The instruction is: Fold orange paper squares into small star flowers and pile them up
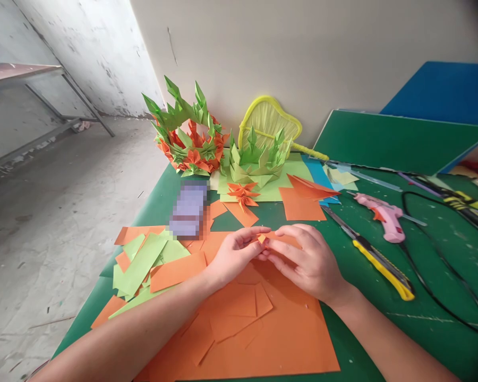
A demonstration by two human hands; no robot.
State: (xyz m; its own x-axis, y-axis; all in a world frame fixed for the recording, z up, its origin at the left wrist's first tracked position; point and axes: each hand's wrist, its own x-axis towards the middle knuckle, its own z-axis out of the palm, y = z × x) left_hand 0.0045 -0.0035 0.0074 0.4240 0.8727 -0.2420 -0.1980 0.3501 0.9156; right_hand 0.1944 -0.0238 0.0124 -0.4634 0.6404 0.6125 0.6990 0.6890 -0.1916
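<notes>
A small folded piece of orange paper (262, 239) is pinched between the fingertips of my left hand (239, 250) and my right hand (308, 260). Most of it is hidden by the fingers. Both hands meet just above a large orange sheet (290, 339), on which several cut orange pieces lie. Just beyond the hands sits an orange folded paper flower (244, 195). Behind it stands a green folded paper crown (257, 164), and to its left a larger green and orange paper crown (191, 138).
Green and orange scraps (139, 265) lie at the left, near a blurred-out rectangular object (189, 209). At the right are a yellow utility knife (382, 270), a pink glue gun (382, 215) and its black cable. A yellow wire-framed fan shape (269, 122) leans on the wall.
</notes>
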